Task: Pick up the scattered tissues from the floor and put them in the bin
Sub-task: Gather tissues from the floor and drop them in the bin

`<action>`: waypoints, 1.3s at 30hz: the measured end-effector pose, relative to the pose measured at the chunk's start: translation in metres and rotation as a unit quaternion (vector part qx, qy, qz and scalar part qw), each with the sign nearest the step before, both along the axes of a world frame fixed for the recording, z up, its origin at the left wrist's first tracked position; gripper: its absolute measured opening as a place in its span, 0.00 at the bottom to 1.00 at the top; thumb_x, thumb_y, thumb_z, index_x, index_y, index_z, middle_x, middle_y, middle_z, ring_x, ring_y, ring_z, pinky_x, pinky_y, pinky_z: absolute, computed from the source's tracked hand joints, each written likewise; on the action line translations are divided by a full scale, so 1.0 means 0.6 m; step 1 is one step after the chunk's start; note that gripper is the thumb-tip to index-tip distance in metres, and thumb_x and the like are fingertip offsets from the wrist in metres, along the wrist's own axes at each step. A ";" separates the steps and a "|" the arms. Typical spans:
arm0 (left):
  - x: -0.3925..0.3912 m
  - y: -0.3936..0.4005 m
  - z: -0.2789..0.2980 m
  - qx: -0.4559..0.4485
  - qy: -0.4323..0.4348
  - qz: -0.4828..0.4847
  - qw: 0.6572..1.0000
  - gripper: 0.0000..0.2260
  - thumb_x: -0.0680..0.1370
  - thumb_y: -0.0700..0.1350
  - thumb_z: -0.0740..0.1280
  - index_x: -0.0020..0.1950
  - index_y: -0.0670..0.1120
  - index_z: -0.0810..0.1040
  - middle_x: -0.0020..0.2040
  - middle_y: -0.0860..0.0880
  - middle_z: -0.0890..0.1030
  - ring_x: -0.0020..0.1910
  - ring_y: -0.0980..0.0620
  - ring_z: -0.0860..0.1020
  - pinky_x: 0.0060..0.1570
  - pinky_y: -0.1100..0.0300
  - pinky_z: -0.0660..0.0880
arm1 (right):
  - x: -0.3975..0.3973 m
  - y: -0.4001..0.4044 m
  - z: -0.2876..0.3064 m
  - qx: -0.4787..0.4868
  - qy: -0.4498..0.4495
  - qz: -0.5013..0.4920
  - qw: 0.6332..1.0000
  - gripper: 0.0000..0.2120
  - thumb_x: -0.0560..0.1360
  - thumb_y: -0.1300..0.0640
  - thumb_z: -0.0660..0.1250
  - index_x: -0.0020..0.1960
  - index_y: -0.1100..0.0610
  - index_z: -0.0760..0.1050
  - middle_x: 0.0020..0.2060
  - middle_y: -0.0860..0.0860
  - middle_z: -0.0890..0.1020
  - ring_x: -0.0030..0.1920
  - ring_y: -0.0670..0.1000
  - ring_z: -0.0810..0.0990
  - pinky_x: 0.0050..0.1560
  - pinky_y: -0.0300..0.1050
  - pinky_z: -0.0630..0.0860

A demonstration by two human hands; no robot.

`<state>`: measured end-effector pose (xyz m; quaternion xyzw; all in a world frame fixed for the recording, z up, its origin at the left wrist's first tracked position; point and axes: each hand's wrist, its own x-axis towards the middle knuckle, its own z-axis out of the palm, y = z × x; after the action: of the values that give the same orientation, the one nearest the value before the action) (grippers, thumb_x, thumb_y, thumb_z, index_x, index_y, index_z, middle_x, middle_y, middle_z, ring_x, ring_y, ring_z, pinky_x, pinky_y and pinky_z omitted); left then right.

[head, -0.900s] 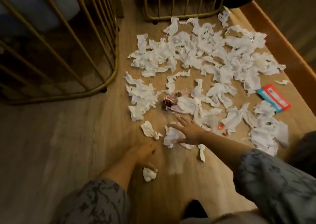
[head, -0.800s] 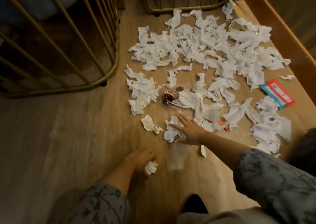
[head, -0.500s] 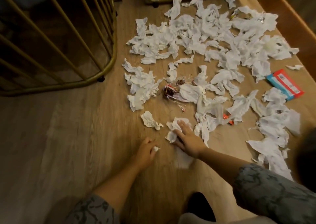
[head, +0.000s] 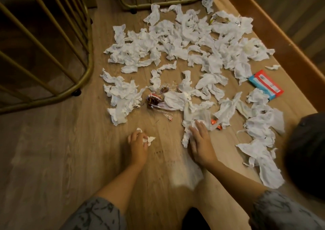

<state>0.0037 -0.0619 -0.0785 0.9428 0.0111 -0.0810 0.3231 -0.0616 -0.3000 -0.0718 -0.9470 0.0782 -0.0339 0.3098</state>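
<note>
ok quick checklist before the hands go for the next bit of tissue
1. Left hand has a firm hold: ok, fingers closed on a small crumpled tissue.
2. Right hand has a grasp: not ok, it lies flat on the near tissue clump, fingers not closed.
3. Tissues cleared: not ok, the main tissue pile covers much of the wooden floor.
4. Non-tissue litter sorted out: not ok, a dark snack wrapper and an orange scrap sit among the tissues.
5. Bin located: cannot tell, none is clearly in view.
</note>
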 end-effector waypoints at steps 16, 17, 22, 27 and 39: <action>0.033 -0.128 0.118 -0.073 0.091 0.022 0.993 0.05 0.73 0.40 0.71 0.47 0.46 0.82 0.45 0.47 0.82 0.43 0.49 0.80 0.39 0.60 0.77 | 0.009 0.018 0.029 0.127 -0.095 -0.130 0.979 0.09 0.69 0.62 0.72 0.46 0.57 0.73 0.46 0.50 0.73 0.44 0.45 0.69 0.42 0.31 0.65; 0.048 -0.135 0.132 -0.072 0.067 0.016 0.995 0.07 0.73 0.37 0.69 0.48 0.45 0.83 0.47 0.45 0.83 0.44 0.47 0.80 0.42 0.58 0.78 | 0.014 0.007 0.046 0.145 -0.124 -0.150 0.970 0.09 0.69 0.62 0.69 0.49 0.57 0.73 0.48 0.51 0.73 0.47 0.44 0.69 0.46 0.31 0.67; 0.115 -0.193 0.197 -0.099 0.025 -0.061 0.993 0.14 0.78 0.33 0.62 0.61 0.43 0.79 0.58 0.46 0.78 0.48 0.46 0.81 0.47 0.55 0.79 | 0.050 -0.094 0.102 0.158 -0.179 -0.167 0.957 0.19 0.69 0.60 0.60 0.57 0.58 0.81 0.54 0.56 0.77 0.55 0.48 0.74 0.55 0.28 0.66; 0.140 -0.248 0.205 -0.083 -0.019 -0.165 0.983 0.11 0.78 0.43 0.67 0.60 0.45 0.80 0.55 0.45 0.82 0.50 0.47 0.80 0.48 0.62 0.73 | 0.105 -0.179 0.104 0.127 -0.098 -0.232 0.959 0.11 0.72 0.68 0.64 0.49 0.60 0.82 0.61 0.59 0.76 0.62 0.57 0.74 0.58 0.37 0.63; 0.104 -0.331 0.041 0.111 0.074 -0.332 0.934 0.30 0.77 0.54 0.65 0.77 0.56 0.56 0.77 0.48 0.54 0.75 0.44 0.52 0.72 0.50 0.54 | 0.003 -0.175 -0.008 -0.032 0.119 -0.043 0.991 0.29 0.71 0.31 0.63 0.68 0.44 0.70 0.75 0.57 0.58 0.75 0.59 0.50 0.75 0.63 0.49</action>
<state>0.0664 -0.2603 -0.0542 0.9137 -0.2700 -0.2518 0.1695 -0.0596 -0.4049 -0.0764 -0.9497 0.1536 0.0632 0.2656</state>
